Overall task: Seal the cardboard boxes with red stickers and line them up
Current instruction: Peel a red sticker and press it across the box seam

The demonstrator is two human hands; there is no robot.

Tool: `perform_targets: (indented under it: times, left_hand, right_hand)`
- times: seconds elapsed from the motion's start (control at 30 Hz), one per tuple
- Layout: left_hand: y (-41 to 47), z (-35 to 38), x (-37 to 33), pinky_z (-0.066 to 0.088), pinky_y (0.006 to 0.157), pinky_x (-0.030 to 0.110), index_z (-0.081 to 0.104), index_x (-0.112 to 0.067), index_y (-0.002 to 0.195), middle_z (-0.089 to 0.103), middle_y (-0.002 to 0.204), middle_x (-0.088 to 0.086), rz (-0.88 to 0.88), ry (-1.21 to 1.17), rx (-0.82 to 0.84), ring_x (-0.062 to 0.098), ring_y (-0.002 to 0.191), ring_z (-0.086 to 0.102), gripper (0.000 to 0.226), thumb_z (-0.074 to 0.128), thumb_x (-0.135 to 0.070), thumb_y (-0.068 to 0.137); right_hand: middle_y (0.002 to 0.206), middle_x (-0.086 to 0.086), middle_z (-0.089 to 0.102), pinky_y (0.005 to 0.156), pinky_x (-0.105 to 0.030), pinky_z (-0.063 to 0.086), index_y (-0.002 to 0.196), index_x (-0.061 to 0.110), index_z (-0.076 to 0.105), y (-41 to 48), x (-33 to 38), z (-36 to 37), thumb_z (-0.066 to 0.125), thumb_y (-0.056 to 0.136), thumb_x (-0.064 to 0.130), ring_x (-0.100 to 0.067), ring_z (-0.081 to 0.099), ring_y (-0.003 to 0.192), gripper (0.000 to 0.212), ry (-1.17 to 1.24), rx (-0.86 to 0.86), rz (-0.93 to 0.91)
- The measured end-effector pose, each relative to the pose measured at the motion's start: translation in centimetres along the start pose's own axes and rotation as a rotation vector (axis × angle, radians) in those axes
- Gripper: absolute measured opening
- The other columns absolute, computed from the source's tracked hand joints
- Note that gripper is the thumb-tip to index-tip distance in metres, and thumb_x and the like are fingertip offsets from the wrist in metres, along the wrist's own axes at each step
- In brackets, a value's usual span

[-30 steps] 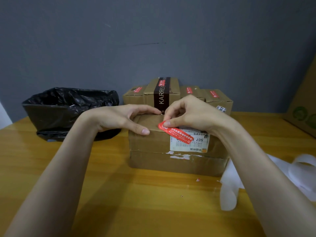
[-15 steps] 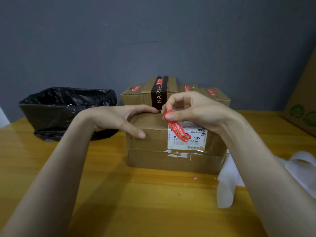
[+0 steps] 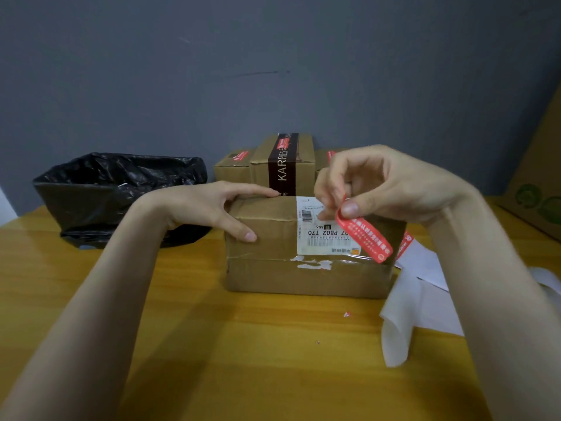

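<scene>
STEP: sealing near brown cardboard box (image 3: 267, 256) | LEFT: left hand (image 3: 209, 208) spread, bracing box's left top edge | RIGHT: right hand (image 3: 379, 183) pinches red printed sticker strip (image 3: 362, 237), dangling over front face | NEXT: likely press strip across top seam.

The right hand (image 3: 391, 183) covers the far right corner of the cardboard box (image 3: 267, 238) and most of the rear boxes (image 3: 326, 156) behind it. The red sticker (image 3: 364, 238) hides part of the shipping label (image 3: 321, 235) — its print is too small to read. The large carton (image 3: 537, 189) is cut off by the right edge — both forearms by the bottom.
</scene>
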State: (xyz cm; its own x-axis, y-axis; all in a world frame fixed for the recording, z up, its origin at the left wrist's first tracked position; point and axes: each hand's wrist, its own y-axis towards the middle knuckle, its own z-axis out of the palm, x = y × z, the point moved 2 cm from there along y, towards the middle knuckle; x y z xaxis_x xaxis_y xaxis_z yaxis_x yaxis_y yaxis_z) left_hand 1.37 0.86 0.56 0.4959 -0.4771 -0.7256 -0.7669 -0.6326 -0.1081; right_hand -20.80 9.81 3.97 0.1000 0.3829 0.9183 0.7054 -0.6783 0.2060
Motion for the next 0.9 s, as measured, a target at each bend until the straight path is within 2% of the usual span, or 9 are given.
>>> perform_targets:
  times: [0.17, 0.3, 0.4, 0.5, 0.57, 0.67, 0.77, 0.83, 0.9]
  left_hand:
    - [-0.8, -0.8, 0.4, 0.049, 0.073, 0.01, 0.063, -0.048, 0.11, 0.063, 0.107, -0.02, 0.015, -0.091, -0.105, -0.004, 0.097, 0.06, 0.066, 0.077, -0.064, 0.048]
    - [-0.8, -0.7, 0.9, 0.054, 0.078, 0.021, 0.065, -0.03, 0.113, 0.066, 0.111, -0.004, -0.026, -0.181, -0.105, 0.011, 0.102, 0.064, 0.077, 0.072, -0.072, 0.049]
    - [-0.4, -0.3, 1.2, 0.055, 0.069, 0.021, 0.062, -0.023, 0.116, 0.071, 0.1, 0.0, -0.14, -0.259, -0.076, 0.014, 0.091, 0.068, 0.092, 0.07, -0.078, 0.043]
    - [-0.1, 0.6, 1.1, 0.052, 0.059, 0.017, 0.06, -0.026, 0.111, 0.073, 0.082, -0.007, -0.257, -0.264, -0.042, 0.008, 0.075, 0.069, 0.071, 0.056, -0.073, 0.058]
    - [0.1, 1.1, 1.1, 0.053, 0.066, 0.018, 0.057, -0.027, 0.114, 0.07, 0.096, -0.004, -0.315, -0.178, -0.041, 0.01, 0.086, 0.067, 0.056, 0.042, -0.064, 0.074]
    - [0.3, 1.1, 1.0, 0.047, 0.094, 0.028, 0.056, -0.025, 0.121, 0.059, 0.121, -0.002, -0.363, 0.085, -0.052, 0.013, 0.109, 0.056, 0.046, 0.04, -0.054, 0.088]
    - [0.4, 0.6, -0.7, 0.042, 0.098, 0.031, 0.056, -0.018, 0.121, 0.057, 0.124, -0.004, -0.292, 0.293, -0.209, 0.013, 0.112, 0.053, 0.04, 0.042, -0.044, 0.094]
    - [0.4, 0.7, -3.0, 0.049, 0.089, 0.027, 0.06, -0.01, 0.115, 0.064, 0.113, 0.001, -0.16, 0.115, -0.396, 0.015, 0.101, 0.062, 0.045, 0.04, -0.044, 0.094]
    - [0.1, 1.3, -5.5, 0.055, 0.08, 0.023, 0.066, -0.005, 0.105, 0.072, 0.097, 0.007, -0.029, -0.124, -0.459, 0.016, 0.088, 0.069, 0.049, 0.045, -0.046, 0.089]
  right_hand:
    - [0.084, -0.003, 0.063, 0.08, -0.036, 0.053, 0.081, 0.018, 0.065, -0.8, 0.7, -1.3, 0.083, 0.061, 0.023, -0.016, 0.062, 0.078, 0.027, 0.072, -0.174, -0.065]
    - [0.082, -0.005, 0.064, 0.071, -0.03, 0.056, 0.078, 0.017, 0.064, -1.0, 1.1, -1.6, 0.082, 0.057, 0.019, -0.017, 0.064, 0.073, 0.027, 0.103, -0.292, -0.055]
    - [0.073, -0.003, 0.063, 0.081, -0.043, 0.049, 0.073, 0.014, 0.061, -0.9, 1.1, -1.6, 0.073, 0.059, 0.014, -0.013, 0.061, 0.063, 0.019, 0.1, -0.401, -0.022]
    - [0.071, -0.003, 0.061, 0.082, -0.045, 0.048, 0.074, 0.014, 0.06, -0.8, 1.0, -1.7, 0.073, 0.058, 0.011, -0.013, 0.06, 0.061, 0.021, 0.086, -0.44, 0.033]
    - [0.076, -0.006, 0.057, 0.069, -0.033, 0.053, 0.079, 0.014, 0.058, -0.7, 0.9, -1.7, 0.077, 0.059, 0.003, -0.014, 0.06, 0.063, 0.03, 0.05, -0.434, 0.078]
    - [0.078, -0.006, 0.056, 0.057, -0.021, 0.051, 0.081, 0.013, 0.058, -0.4, 0.8, -1.3, 0.074, 0.066, -0.003, -0.014, 0.06, 0.065, 0.027, -0.019, -0.432, 0.133]
    - [0.08, -0.005, 0.058, 0.056, -0.018, 0.05, 0.084, 0.013, 0.062, 0.1, 0.7, -0.7, 0.069, 0.072, -0.005, -0.01, 0.059, 0.064, 0.022, -0.19, -0.45, 0.21]
    - [0.083, -0.007, 0.057, 0.057, -0.018, 0.048, 0.088, 0.016, 0.066, 0.5, 0.7, -0.3, 0.068, 0.076, -0.005, -0.008, 0.058, 0.063, 0.024, -0.321, -0.451, 0.24]
    - [0.083, -0.007, 0.056, 0.058, -0.018, 0.046, 0.087, 0.02, 0.068, 0.9, 0.8, 0.1, 0.07, 0.076, -0.003, -0.007, 0.056, 0.062, 0.027, -0.388, -0.456, 0.242]
